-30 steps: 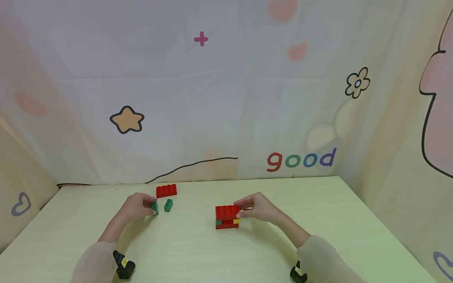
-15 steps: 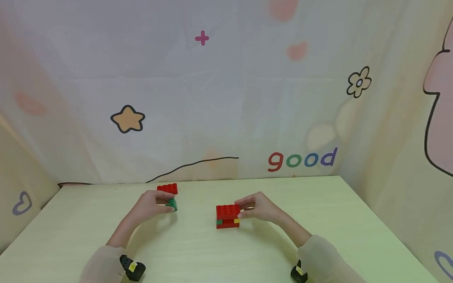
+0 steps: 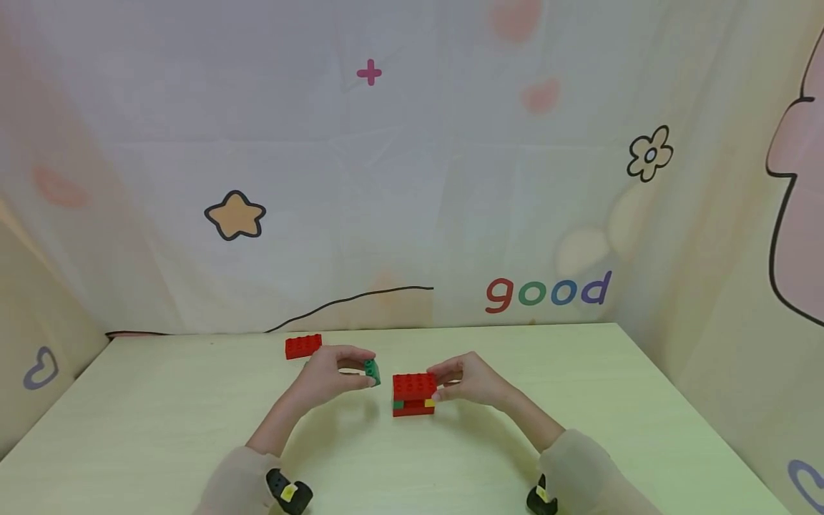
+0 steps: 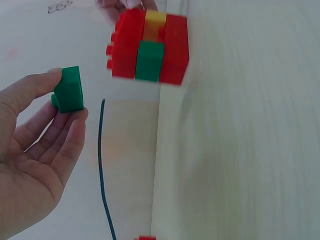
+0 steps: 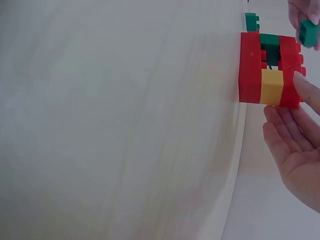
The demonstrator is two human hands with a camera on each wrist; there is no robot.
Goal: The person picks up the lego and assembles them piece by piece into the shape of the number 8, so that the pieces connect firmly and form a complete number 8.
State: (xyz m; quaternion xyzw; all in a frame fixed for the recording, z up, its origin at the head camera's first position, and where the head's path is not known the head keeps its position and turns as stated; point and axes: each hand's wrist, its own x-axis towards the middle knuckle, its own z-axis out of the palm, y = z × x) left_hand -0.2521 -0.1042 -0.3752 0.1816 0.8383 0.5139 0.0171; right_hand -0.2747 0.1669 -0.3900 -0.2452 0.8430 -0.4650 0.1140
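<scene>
Green brick (image 3: 372, 371) hangs above the pale table (image 3: 412, 465), pinched between the thumb and fingertips of the left hand (image 3: 328, 375), just left of a stack (image 3: 414, 390) of red, green and yellow bricks. Thumb and fingers of the right hand (image 3: 474, 378) grip the stack's right end, while a separate red brick (image 3: 302, 347) lies farther left, near the table's back edge.
</scene>
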